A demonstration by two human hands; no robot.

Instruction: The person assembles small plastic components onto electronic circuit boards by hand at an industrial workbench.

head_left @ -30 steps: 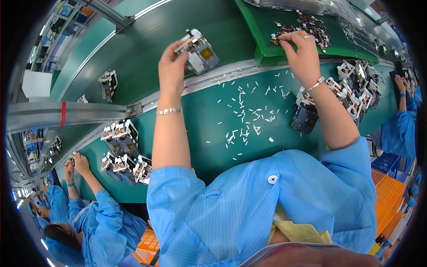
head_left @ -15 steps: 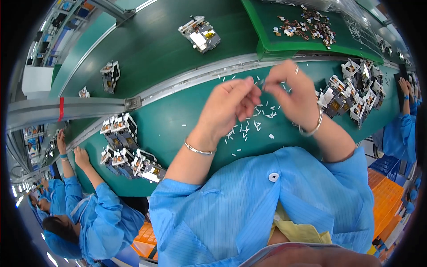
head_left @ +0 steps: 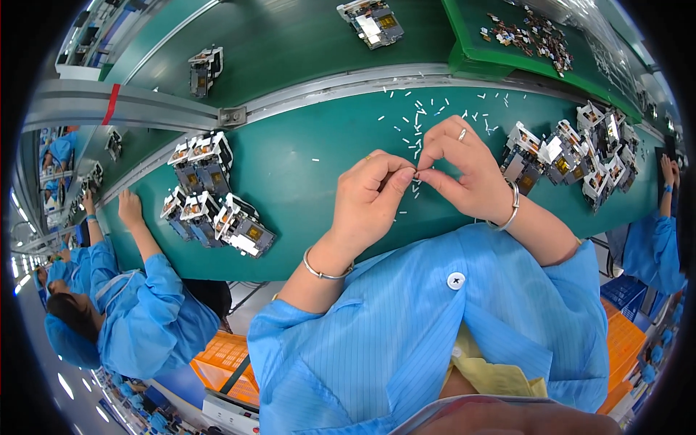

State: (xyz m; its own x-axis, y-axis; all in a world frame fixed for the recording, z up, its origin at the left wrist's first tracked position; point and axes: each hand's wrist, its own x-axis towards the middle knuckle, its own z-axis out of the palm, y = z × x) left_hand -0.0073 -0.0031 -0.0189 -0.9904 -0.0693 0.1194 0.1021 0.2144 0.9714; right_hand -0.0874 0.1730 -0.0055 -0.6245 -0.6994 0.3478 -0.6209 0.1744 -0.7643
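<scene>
My left hand [head_left: 370, 199] and my right hand [head_left: 466, 174] meet fingertip to fingertip above the green worktable [head_left: 290, 196]. Thumb and forefinger are pinched on each side. A tiny dark thing seems to lie between the fingertips, too small and covered to name. Under and beyond the hands, short thin white strips [head_left: 417, 146] are scattered over the tabletop. Closest to my right hand on its right stands a grey and white mechanical module [head_left: 523, 161], at the edge of a cluster of similar ones.
More modules [head_left: 206, 163] are grouped at the left. Beyond a metal rail [head_left: 326, 93], single modules [head_left: 370, 23] sit on a green surface. A green-rimmed tray [head_left: 467, 64] holds many small brown and white parts [head_left: 540, 36]. Co-workers in blue [head_left: 138, 312] sit at both sides.
My hands, slightly apart before, have come together at the fingertips and sit lower over the table. My left hand's fingers have closed into a pinch. The whole view has shifted.
</scene>
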